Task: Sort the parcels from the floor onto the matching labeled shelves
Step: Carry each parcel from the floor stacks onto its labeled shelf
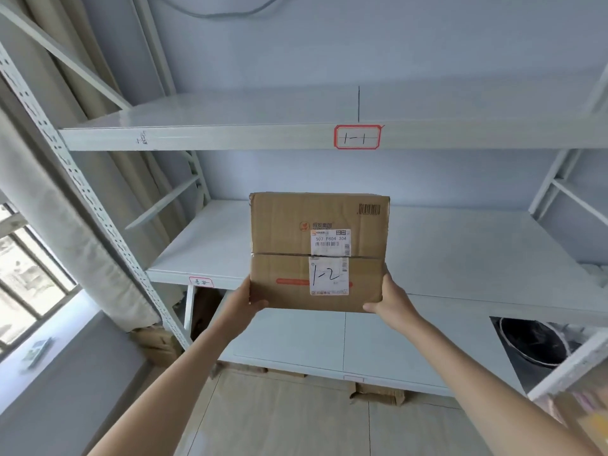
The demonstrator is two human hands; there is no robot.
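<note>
Two hands carry one parcel at the centre of the frame. The left hand (245, 299) grips the lower left corner of the cardboard box (317, 251), thumb curled over the front face; the right hand (390, 299) grips the lower right corner the same way. The box is held upright in the air, in front of the middle shelf (460, 255), not resting on it. A white sticker (329, 275) on the box face carries the handwritten mark "1-2".

Progress, as judged from this view: sorting appears to be at an early stage. The upper shelf (230, 113), marked by a red-bordered label (357, 137) reading "1-1", carries no parcels in its visible part. The middle shelf shows none either. The held box does not match "1-1", so its destination is probably the shelf level below that label.

Limits of the view:
- The box covers the middle shelf's front edge where a "1-2" label would be expected; no such label can be confirmed.
- A small red-bordered tag (201, 282) at the shelf's left end is too blurred to read.
- Brown cardboard pieces (378, 393) lie under the lowest shelf, partly hidden; whether they are parcels cannot be told.
- A dark round object (529, 340) at lower right is cut off by the frame upright (566, 366).
- The floor (296, 422) at the bottom of the frame shows no other parcels; the remaining count is unknown.
</note>
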